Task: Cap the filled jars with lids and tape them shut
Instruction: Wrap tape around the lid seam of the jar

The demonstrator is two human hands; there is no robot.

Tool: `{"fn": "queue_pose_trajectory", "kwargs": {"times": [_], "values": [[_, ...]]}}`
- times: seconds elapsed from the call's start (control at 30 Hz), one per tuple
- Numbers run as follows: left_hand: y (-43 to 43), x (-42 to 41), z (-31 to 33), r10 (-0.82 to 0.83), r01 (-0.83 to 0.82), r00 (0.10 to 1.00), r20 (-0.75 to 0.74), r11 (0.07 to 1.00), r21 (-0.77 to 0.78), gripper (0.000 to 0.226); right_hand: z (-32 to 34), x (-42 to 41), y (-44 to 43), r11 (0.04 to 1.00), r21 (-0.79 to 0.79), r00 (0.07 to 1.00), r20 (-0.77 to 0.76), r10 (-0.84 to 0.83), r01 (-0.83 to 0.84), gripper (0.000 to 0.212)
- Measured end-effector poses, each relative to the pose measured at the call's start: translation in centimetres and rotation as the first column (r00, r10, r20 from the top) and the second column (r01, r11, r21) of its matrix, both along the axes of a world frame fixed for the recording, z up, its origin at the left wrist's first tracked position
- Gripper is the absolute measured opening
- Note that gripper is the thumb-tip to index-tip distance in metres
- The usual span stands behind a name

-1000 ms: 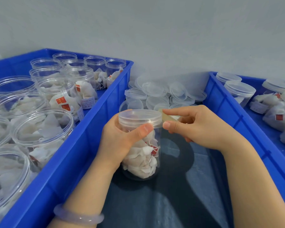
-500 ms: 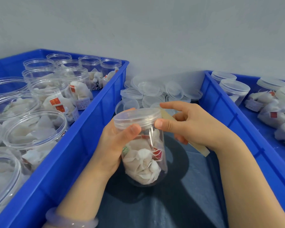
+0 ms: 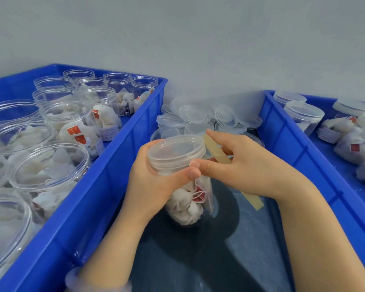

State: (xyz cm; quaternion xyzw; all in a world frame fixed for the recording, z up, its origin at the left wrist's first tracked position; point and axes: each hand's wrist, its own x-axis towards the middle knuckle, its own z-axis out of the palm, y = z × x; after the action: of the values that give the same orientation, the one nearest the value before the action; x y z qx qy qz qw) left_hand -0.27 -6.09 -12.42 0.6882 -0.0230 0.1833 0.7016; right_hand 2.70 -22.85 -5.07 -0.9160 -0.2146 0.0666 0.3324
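A clear plastic jar (image 3: 188, 201) packed with white tea bags stands tilted on a dark round mat (image 3: 223, 224), with a clear lid (image 3: 175, 150) on top. My left hand (image 3: 154, 184) grips the jar just under the lid, thumb across the front. My right hand (image 3: 240, 165) holds a yellowish tape strip (image 3: 217, 153) against the lid's right side; index finger and thumb both touch the lid's rim. The strip's free end (image 3: 254, 202) sticks out below my wrist.
A blue crate (image 3: 105, 186) on the left holds several uncapped filled jars (image 3: 51, 165). A pile of loose clear lids (image 3: 202, 121) lies by the wall. A second blue crate (image 3: 287, 144) on the right holds capped jars (image 3: 303, 114) and loose tea bags.
The jar has tipped and turned in my left hand. My right thumb has slid down the lid's front rim to meet my left thumb, pressing the tape along.
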Motion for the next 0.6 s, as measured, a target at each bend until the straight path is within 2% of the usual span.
{"fn": "queue_pose_trajectory", "kwargs": {"times": [0.1, 0.2, 0.37, 0.6], "values": [[-0.1, 0.0, 0.1, 0.020, -0.019, 1.000, 0.007, 0.999, -0.029, 0.088, 0.2, -0.1, -0.5, 0.998, 0.017, 0.997, -0.050, 0.059, -0.058, 0.101], [0.2, 0.1, 0.0, 0.039, -0.039, 0.999, 0.000, 0.997, -0.065, 0.085, 0.6, -0.2, -1.8, 0.995, 0.091, 0.996, -0.083, 0.045, -0.037, 0.088], [0.2, 0.0, 0.0, 0.016, -0.017, 1.000, -0.009, 0.997, -0.075, 0.077, 1.1, -0.5, -2.5, 0.999, 0.049, 0.998, -0.064, -0.019, 0.022, 0.044], [0.5, 0.0, -0.1, -0.102, 0.101, 0.995, -0.010, 0.992, -0.071, 0.083, 0.9, -0.2, -2.4, 0.995, 0.062, 0.997, -0.011, -0.081, 0.081, 0.039]]}}
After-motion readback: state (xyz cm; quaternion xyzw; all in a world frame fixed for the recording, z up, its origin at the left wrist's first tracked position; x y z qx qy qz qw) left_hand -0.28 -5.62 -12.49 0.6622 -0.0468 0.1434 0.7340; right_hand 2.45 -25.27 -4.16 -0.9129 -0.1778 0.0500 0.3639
